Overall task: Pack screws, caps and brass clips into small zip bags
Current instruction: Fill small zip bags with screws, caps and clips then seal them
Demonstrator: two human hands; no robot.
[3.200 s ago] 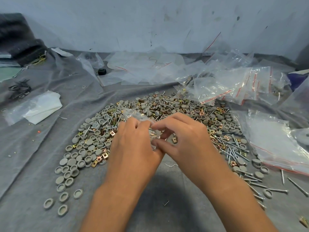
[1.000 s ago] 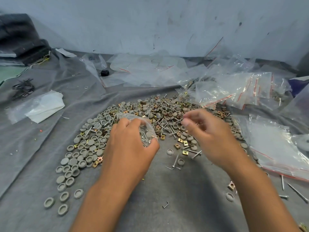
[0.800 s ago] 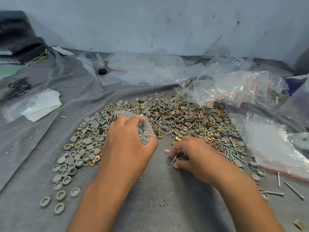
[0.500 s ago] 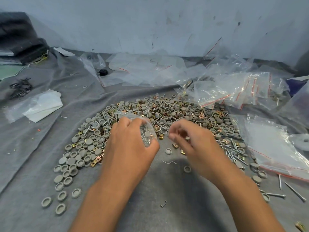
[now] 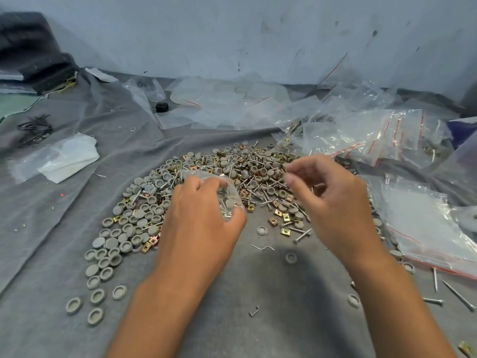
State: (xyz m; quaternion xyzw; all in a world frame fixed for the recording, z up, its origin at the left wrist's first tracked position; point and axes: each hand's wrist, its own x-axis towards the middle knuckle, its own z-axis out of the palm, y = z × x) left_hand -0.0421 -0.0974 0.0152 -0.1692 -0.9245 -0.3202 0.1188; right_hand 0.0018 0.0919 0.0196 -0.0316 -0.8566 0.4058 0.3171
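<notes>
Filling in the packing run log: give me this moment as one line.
left hand: holds small zip bag, screws inside | right hand: raised over parts pile, fingertips pinched, contents unclear | surface: grey cloth

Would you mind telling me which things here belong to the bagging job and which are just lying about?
Job: left hand holding the small zip bag; right hand; pile of caps, screws and brass clips; spare zip bags.
Lying about: black cap; white cloth; dark wire bundle.

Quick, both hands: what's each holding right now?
Left hand: grips the small zip bag with screws inside.
Right hand: raised, fingertips pinched; held item too small to tell.
</notes>
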